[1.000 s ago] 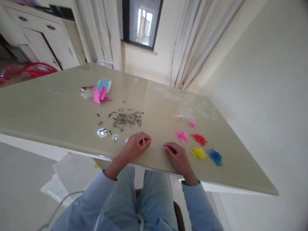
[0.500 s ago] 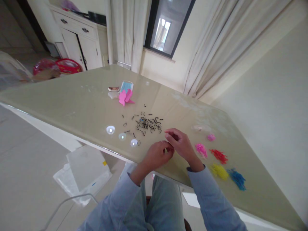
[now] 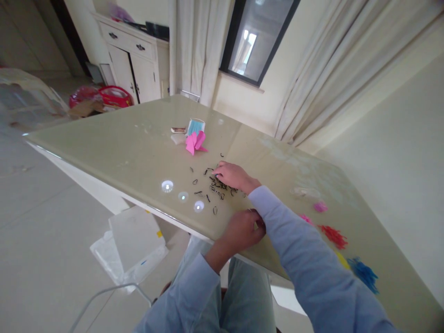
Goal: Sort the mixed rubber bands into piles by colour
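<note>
Your right hand (image 3: 234, 175) at dark loops (image 3: 222, 189), fingers bent, can't tell if pinching any. Dip shallow, less scatter. Left hand (image 3: 243, 230) curled, contents hidden, can't tell.

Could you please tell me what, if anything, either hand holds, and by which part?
I cannot tell for either: right hand at the black bands, left hand curled, contents unclear.

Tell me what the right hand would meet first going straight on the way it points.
The right hand would probably first meet the loose dark bands just ahead of it, though depth there is unclear.
</note>
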The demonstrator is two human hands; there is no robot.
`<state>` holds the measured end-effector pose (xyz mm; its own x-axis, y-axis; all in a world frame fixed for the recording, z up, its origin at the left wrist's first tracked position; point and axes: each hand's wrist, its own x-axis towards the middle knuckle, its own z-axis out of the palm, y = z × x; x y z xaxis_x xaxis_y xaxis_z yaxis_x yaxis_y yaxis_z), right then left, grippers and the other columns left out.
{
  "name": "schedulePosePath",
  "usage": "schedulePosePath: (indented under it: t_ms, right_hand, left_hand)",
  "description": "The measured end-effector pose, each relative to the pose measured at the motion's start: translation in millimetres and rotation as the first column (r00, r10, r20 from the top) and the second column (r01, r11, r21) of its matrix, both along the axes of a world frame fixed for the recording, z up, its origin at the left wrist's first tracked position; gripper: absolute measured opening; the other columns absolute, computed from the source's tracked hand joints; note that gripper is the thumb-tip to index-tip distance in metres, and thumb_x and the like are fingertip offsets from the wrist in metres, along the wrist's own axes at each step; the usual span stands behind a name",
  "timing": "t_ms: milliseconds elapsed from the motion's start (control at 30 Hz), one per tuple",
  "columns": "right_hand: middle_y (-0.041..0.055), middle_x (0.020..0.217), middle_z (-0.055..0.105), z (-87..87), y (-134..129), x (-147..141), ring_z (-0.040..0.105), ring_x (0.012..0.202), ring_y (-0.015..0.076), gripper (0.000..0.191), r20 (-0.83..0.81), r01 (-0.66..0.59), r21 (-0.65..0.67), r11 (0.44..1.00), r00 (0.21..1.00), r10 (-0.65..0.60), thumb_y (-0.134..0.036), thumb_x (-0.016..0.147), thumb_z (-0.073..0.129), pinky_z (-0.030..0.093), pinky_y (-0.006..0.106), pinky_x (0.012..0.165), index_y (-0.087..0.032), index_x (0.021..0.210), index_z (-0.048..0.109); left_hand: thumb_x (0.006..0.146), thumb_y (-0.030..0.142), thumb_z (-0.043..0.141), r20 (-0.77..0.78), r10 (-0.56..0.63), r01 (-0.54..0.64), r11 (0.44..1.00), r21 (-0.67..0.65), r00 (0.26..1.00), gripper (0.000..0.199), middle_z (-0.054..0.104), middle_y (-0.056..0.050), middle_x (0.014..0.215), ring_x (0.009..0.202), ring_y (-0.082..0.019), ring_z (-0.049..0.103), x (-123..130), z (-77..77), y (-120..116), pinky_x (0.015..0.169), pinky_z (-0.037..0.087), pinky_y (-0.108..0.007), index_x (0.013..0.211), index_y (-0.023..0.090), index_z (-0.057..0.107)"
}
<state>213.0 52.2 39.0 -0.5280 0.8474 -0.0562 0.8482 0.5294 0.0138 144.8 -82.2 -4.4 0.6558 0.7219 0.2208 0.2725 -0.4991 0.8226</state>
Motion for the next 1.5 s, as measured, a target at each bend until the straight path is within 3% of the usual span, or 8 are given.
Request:
schedulePosePath:
  t_ms: [167,600,767,900,1033,1167,1300,1500]
  right_hand:
    - [0.005,0.096,0.064,-4.0,1.0,2.1,0.059,0.085,0.0164,0.028,-0.006,0.019,0.021,1.0,1.0,-0.019,-0.016,0.093,0.05,0.037,0.026,0.071,-0.022,0.093,0.077]
    - [0.0069,0.091,0.063,-3.1,-8.8,0.5,0.054,0.076,0.0168,0.026,-0.029,0.154,0.044,0.987,0.988,-0.153,-0.018,0.094,0.047,0.032,0.028,0.062,-0.018,0.081,0.069]
    - [0.0047,0.083,0.064,-12.2,-6.3,5.6,0.055,0.075,0.0152,0.015,-0.283,0.147,-0.012,0.989,0.948,-0.144,-0.014,0.086,0.055,0.038,0.026,0.069,-0.017,0.076,0.066]
    - [0.002,0.08,0.065,-13.1,-9.9,10.5,0.056,0.068,0.0123,0.008,-0.616,0.172,-0.114,0.978,0.761,-0.206,-0.018,0.085,0.055,0.042,0.025,0.068,-0.017,0.08,0.062]
    - [-0.0026,0.071,0.062,-5.7,-25.6,15.3,0.048,0.045,0.0069,0.015,-0.81,0.102,-0.45,0.887,0.371,-0.453,-0.034,0.083,0.06,0.034,0.021,0.046,-0.019,0.085,0.058]
    - [-0.003,0.071,0.064,2.0,-49.4,24.2,0.041,0.039,0.004,0.028,-0.843,-0.002,-0.538,0.843,0.024,-0.537,-0.043,0.075,0.071,0.023,0.02,0.038,-0.02,0.084,0.058]
    - [-0.0005,0.076,0.069,1.7,-64.6,35.2,0.046,0.042,0.0046,0.031,-0.834,0.005,-0.547,0.837,-0.08,-0.545,-0.044,0.072,0.076,0.029,0.02,0.039,-0.019,0.084,0.062]
    - [0.0044,0.08,0.073,-16.0,-53.4,42.7,0.054,0.046,0.0062,0.02,-0.804,0.174,-0.593,0.786,-0.079,-0.589,-0.031,0.072,0.075,0.035,0.018,0.039,-0.017,0.08,0.064]
  left_hand:
    - [0.081,0.022,0.052,-0.02,0.001,-0.001,1.0,0.007,1.0,0.017,0.074,-0.007,0.087,0.079,-0.021,0.066,0.6,-0.1,-0.6,0.072,0.049,-0.03,0.078,0.018,0.068]
    - [0.078,0.018,0.052,0.003,0.01,-0.01,1.0,0.027,1.0,0.02,0.074,-0.008,0.086,0.078,-0.021,0.066,1.9,-3.0,-1.8,0.072,0.048,-0.029,0.077,0.016,0.072]
    - [0.078,0.018,0.053,0.009,0.01,-0.01,1.0,0.022,1.0,0.02,0.073,-0.007,0.082,0.075,-0.02,0.065,0.8,-1.2,-2.3,0.068,0.045,-0.028,0.074,0.017,0.072]
    - [0.079,0.02,0.055,0.044,0.001,-0.002,1.0,0.018,0.999,0.018,0.072,-0.005,0.079,0.072,-0.019,0.064,0.5,-2.6,-1.9,0.067,0.044,-0.028,0.074,0.017,0.072]
    - [0.083,0.022,0.055,0.114,0.027,-0.026,1.0,-0.011,0.993,0.02,0.072,-0.004,0.077,0.073,-0.018,0.063,0.3,-3.8,-2.1,0.068,0.044,-0.027,0.078,0.017,0.074]
    - [0.085,0.023,0.056,0.154,0.042,-0.035,0.998,-0.048,0.987,0.019,0.073,-0.004,0.08,0.068,-0.016,0.061,-0.3,-3.1,-2.7,0.069,0.045,-0.027,0.082,0.017,0.075]
    - [0.084,0.021,0.057,0.164,0.054,-0.042,0.996,-0.074,0.985,0.017,0.073,-0.004,0.08,0.068,-0.015,0.061,-0.6,-3.1,-2.9,0.069,0.045,-0.027,0.081,0.017,0.074]
    - [0.084,0.023,0.058,0.151,0.076,-0.066,0.995,-0.069,0.986,0.016,0.071,-0.003,0.077,0.069,-0.015,0.061,-0.3,-3.2,-2.7,0.066,0.044,-0.027,0.079,0.018,0.072]
